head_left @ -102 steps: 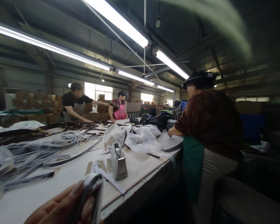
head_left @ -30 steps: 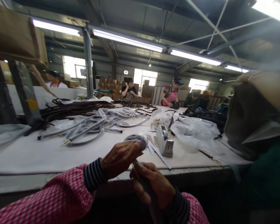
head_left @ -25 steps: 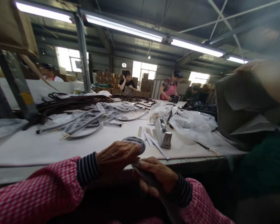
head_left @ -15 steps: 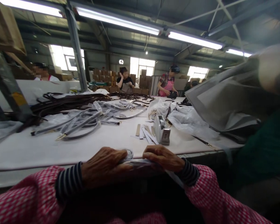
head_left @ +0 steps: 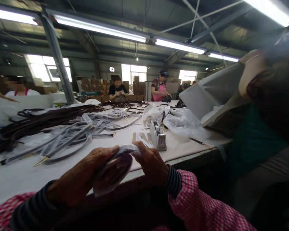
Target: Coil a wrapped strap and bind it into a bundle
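- The left hand (head_left: 86,175) is curled around a clear plastic bag (head_left: 114,168) with a coiled strap inside, thumb on top and fingers underneath, so the soft bundle is cradled and cannot uncoil.
- The right hand (head_left: 150,163) pinches the bag's upper end, fingers folded over it as if to keep the mouth gathered.
- Both hands hold the bag just over the near edge of the table (head_left: 21,179), in front of the body, lifted off the surface.
- Just beyond the right hand, near that edge, a tape dispenser (head_left: 158,137) stands upright within easy reach, with strips of card (head_left: 141,137) fanned beside it.
- Toward the left of the table lie loose grey straps in plastic sleeves (head_left: 69,138), and behind them a heap of dark straps (head_left: 43,117).
- Crumpled plastic bags (head_left: 180,123) lie towards the right edge.
- At the right a person in a green apron (head_left: 252,138) holds up a grey fabric piece (head_left: 212,96).
- At the far end of the table, other people (head_left: 160,89) work standing.
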A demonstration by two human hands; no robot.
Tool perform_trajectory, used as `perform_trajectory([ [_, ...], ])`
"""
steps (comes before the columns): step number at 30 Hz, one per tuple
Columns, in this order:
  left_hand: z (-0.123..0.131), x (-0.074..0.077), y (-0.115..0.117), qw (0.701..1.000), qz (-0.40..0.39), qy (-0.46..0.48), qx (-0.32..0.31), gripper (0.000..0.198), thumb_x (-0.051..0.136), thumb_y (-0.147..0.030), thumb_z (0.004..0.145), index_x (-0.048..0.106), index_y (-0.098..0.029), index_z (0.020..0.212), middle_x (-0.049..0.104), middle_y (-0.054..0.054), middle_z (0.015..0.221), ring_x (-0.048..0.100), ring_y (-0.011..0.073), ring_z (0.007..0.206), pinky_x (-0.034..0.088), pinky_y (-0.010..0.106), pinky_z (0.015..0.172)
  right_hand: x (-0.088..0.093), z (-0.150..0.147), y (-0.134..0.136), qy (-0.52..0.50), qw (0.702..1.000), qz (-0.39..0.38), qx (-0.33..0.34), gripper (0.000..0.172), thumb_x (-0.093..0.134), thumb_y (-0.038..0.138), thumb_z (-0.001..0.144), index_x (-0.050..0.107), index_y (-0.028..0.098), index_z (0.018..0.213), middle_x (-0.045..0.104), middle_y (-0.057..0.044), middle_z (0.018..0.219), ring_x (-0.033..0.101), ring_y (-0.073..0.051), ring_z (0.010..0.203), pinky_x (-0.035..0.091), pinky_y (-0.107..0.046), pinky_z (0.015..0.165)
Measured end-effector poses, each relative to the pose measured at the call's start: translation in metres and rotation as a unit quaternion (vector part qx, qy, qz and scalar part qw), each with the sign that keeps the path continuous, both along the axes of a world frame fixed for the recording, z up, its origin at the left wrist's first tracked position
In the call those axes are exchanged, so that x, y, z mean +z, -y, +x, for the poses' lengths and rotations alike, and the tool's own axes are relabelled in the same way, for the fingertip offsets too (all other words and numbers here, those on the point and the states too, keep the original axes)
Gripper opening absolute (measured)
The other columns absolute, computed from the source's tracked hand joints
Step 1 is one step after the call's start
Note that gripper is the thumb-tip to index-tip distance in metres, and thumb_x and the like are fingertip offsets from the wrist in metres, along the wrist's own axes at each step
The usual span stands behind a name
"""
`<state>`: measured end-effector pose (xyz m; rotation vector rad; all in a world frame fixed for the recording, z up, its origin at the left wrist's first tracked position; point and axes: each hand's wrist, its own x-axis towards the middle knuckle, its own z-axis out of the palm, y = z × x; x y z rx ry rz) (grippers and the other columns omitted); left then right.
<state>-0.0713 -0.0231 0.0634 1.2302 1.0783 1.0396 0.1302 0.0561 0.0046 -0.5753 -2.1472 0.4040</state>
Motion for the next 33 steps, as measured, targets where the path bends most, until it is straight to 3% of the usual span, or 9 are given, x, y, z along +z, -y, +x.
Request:
perform_trajectory([
  [2, 0.003, 0.007, -0.003, 0.999, 0.002, 0.044, 0.013, 0.045, 0.073, -0.055, 0.083, 0.063, -0.015, 0.065, 0.050, -0.001, 0.050, 0.039, 0.0094, 0.044, 0.033, 0.019, 0.043, 0.011, -0.006, -0.012, -0.031, 0.992, -0.078, 0.090, 0.027, 0.040, 0.041, 0.106, 0.055, 0.019, 0.102, 0.058, 0.001, 0.072, 0.053, -0.013, 0.061, 0.042, -0.026, 0.063],
  [5, 0.007, 0.017, -0.011, 0.995, 0.024, 0.100, 0.014, 0.042, 0.067, -0.047, 0.090, 0.062, -0.014, 0.064, 0.046, -0.002, 0.043, 0.035, 0.0070, 0.037, 0.033, 0.017, 0.038, 0.032, -0.011, -0.032, -0.047, 0.953, -0.202, 0.222, 0.030, 0.046, 0.047, 0.102, 0.052, 0.019, 0.090, 0.051, 0.005, 0.064, 0.044, -0.009, 0.051, 0.037, -0.022, 0.051],
  [9, 0.010, 0.028, -0.027, 0.984, 0.033, 0.175, 0.016, 0.037, 0.058, -0.037, 0.098, 0.062, -0.012, 0.071, 0.051, -0.001, 0.047, 0.037, 0.0056, 0.034, 0.037, 0.015, 0.036, 0.045, -0.015, -0.045, -0.054, 0.904, -0.332, 0.265, 0.021, 0.061, 0.037, 0.087, 0.053, 0.018, 0.081, 0.051, 0.004, 0.064, 0.040, -0.007, 0.048, 0.029, -0.019, 0.041],
  [16, 0.011, 0.019, -0.049, 0.966, 0.041, 0.254, 0.011, 0.044, 0.045, -0.036, 0.105, 0.061, -0.012, 0.071, 0.051, -0.001, 0.049, 0.037, 0.0056, 0.033, 0.039, 0.015, 0.036, 0.016, -0.028, -0.038, -0.166, 0.824, -0.452, 0.299, 0.013, 0.063, 0.024, 0.074, 0.055, 0.017, 0.081, 0.049, 0.003, 0.066, 0.040, -0.007, 0.054, 0.024, -0.017, 0.044],
  [20, 0.008, 0.001, -0.056, 0.972, 0.045, 0.230, 0.003, 0.045, 0.050, -0.040, 0.102, 0.061, -0.012, 0.069, 0.050, -0.001, 0.048, 0.035, 0.0050, 0.035, 0.040, 0.015, 0.040, 0.002, -0.031, -0.038, -0.172, 0.824, -0.464, 0.276, 0.011, 0.062, 0.025, 0.077, 0.055, 0.016, 0.079, 0.049, 0.002, 0.065, 0.039, -0.007, 0.051, 0.023, -0.017, 0.044],
  [24, -0.004, -0.008, -0.056, 0.990, 0.065, 0.128, -0.002, 0.048, 0.054, -0.052, 0.097, 0.061, -0.014, 0.069, 0.044, -0.003, 0.045, 0.033, 0.0068, 0.039, 0.034, 0.017, 0.041, -0.008, -0.020, -0.041, -0.166, 0.835, -0.465, 0.242, 0.025, 0.067, 0.040, 0.087, 0.062, 0.016, 0.095, 0.053, 0.001, 0.071, 0.043, -0.007, 0.055, 0.024, -0.016, 0.045],
  [28, -0.029, 0.004, -0.046, 0.992, 0.075, -0.089, -0.038, 0.051, 0.061, -0.060, 0.091, 0.056, -0.015, 0.067, 0.047, -0.002, 0.053, 0.034, 0.0078, 0.044, 0.025, 0.019, 0.042, -0.018, 0.004, -0.047, -0.157, 0.833, -0.439, 0.300, 0.052, 0.056, 0.061, 0.094, 0.069, 0.012, 0.102, 0.063, -0.004, 0.070, 0.046, -0.008, 0.049, 0.029, -0.019, 0.043],
  [30, -0.042, 0.017, -0.037, 0.967, 0.067, -0.232, -0.084, 0.053, 0.063, -0.064, 0.088, 0.055, -0.016, 0.068, 0.049, -0.001, 0.056, 0.037, 0.0087, 0.045, 0.027, 0.020, 0.042, -0.022, 0.017, -0.048, -0.111, 0.838, -0.442, 0.300, 0.053, 0.056, 0.060, 0.095, 0.070, 0.009, 0.095, 0.064, -0.005, 0.064, 0.048, -0.008, 0.046, 0.033, -0.020, 0.043],
  [33, -0.051, 0.034, -0.025, 0.897, 0.047, -0.413, -0.149, 0.055, 0.055, -0.071, 0.089, 0.058, -0.018, 0.076, 0.055, 0.000, 0.060, 0.044, 0.0115, 0.048, 0.031, 0.021, 0.044, -0.022, 0.026, -0.042, -0.030, 0.842, -0.459, 0.282, 0.045, 0.066, 0.051, 0.092, 0.071, 0.007, 0.086, 0.064, -0.005, 0.060, 0.050, -0.007, 0.044, 0.033, -0.018, 0.041],
])
